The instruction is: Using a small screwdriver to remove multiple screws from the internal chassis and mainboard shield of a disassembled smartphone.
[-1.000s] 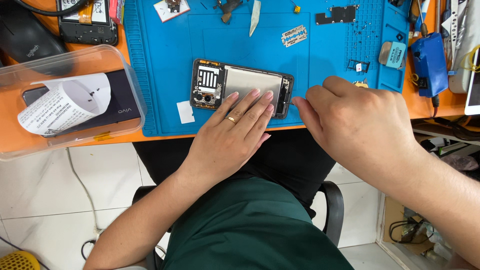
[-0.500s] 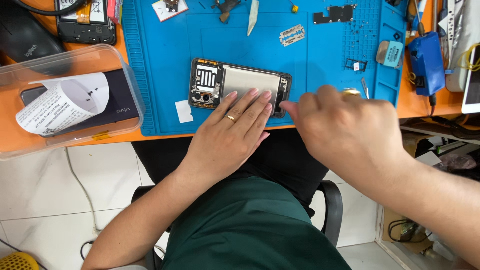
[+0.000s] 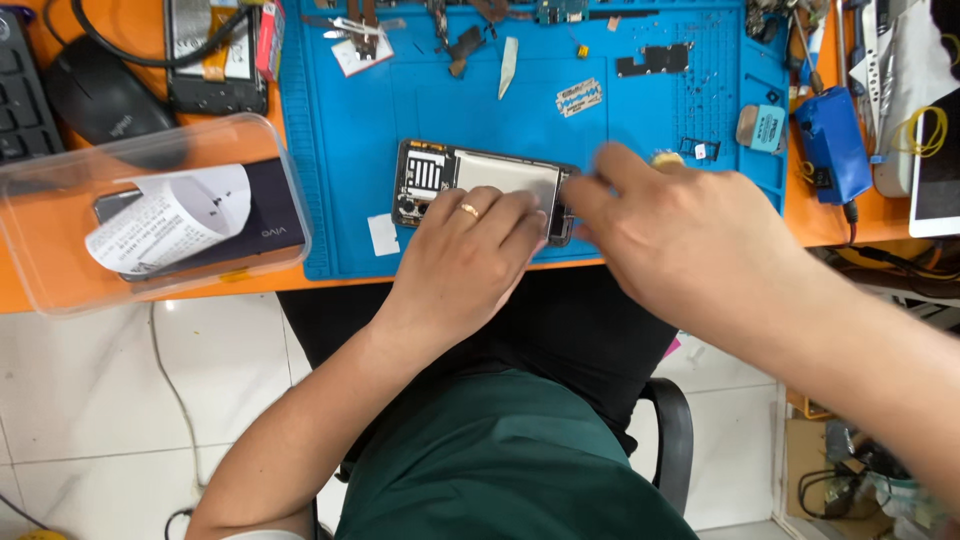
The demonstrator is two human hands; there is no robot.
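An opened phone (image 3: 470, 176) with its back cover off lies on the blue work mat (image 3: 450, 90), showing a circuit board at its left end and a silver battery. My left hand (image 3: 470, 250), with a ring on one finger, rests flat on the phone's near edge with fingers spread. My right hand (image 3: 680, 240) reaches in from the right, its fingertips at the phone's right end. Whether the right fingers pinch anything cannot be told because of blur.
A clear plastic box (image 3: 140, 215) with a phone and rolled paper sits left on the orange table. A black mouse (image 3: 95, 100), another phone (image 3: 215, 55), a white pry tool (image 3: 508, 66), small parts and a blue case (image 3: 830, 140) lie around the mat.
My right hand has moved left from the mat's near right corner to the phone's right end. My left hand has stayed on the phone.
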